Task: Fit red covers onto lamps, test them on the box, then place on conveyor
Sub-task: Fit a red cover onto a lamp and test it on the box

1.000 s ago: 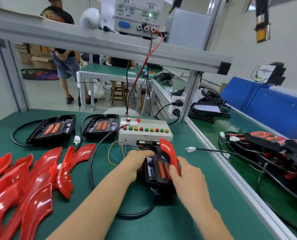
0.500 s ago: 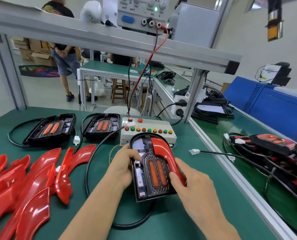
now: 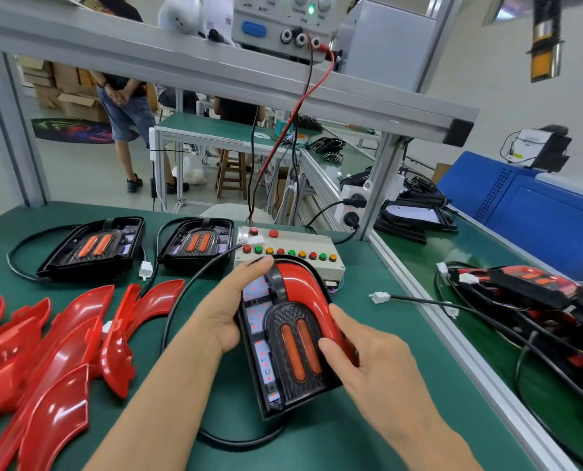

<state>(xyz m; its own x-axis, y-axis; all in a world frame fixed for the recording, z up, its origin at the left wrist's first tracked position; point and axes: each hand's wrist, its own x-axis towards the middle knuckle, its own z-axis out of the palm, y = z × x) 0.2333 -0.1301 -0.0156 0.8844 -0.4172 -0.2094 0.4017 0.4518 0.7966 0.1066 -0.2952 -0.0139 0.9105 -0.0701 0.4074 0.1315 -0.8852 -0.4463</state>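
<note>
Lamp (image 3: 285, 348) and red cover (image 3: 309, 294) sit together between the two hands, raised and tilted toward the camera just in front of the test box (image 3: 320, 248), with the lamp's long axis running from the near edge of the green bench (image 3: 188, 447) up toward the box's row of coloured buttons. The cover curves over the lamp's top and down its right side, so the edge to be seated lies directly under the right hand (image 3: 361, 362); that hand curls round the cover's lower right run, thumb lying across the black centre panel beside the twin orange strips. The left hand (image 3: 230, 311) grips the lamp's left rim, its fingertips reaching over the top corner, bracing the housing. Small red points glow on the uncovered left panel. Pressing the cover home looks like the right hand's job, pushing leftward and down against the left hand's hold. More red covers (image 3: 45, 351) lie well to the left, and two uncovered lamps (image 3: 94, 246) wait beyond them.
</note>
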